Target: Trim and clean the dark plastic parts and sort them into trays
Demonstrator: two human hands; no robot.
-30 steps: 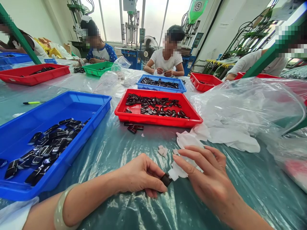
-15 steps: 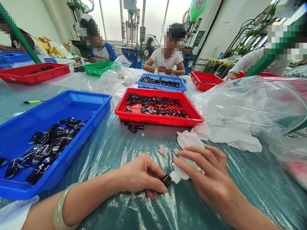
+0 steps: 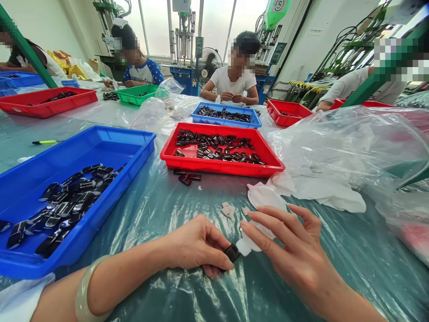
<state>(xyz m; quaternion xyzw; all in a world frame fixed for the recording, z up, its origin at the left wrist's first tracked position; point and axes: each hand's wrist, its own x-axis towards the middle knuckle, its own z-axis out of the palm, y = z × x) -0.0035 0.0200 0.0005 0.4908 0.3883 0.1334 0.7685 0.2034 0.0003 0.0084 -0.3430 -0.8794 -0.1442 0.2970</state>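
Observation:
My left hand (image 3: 206, 250) is closed, pinching a small glossy black part (image 3: 232, 253) between thumb and fingers. A white translucent piece (image 3: 244, 247) meets the right end of that part. My right hand (image 3: 295, 255) arches over this piece with its fingers bent and apart. The piece runs in under my right index finger, where I appear to grip it; the thumb is hidden. Behind those fingers lies a white, cloth-like sheet (image 3: 266, 196). Small pale scraps (image 3: 228, 210) are on the plastic-covered table (image 3: 147, 277) beside it.
To the left, a blue tray (image 3: 100, 138) holds many black parts. Ahead, a red tray (image 3: 223, 169) holds more, with several loose parts (image 3: 185, 178) before it. Clear plastic bags (image 3: 348, 143) lie on the right. Co-workers sit across the table; one (image 3: 234, 80) works with both hands.
The white piece has turned slightly and shifted a little left against the black part. My right fingers have shifted slightly with it. My left hand stays almost still.

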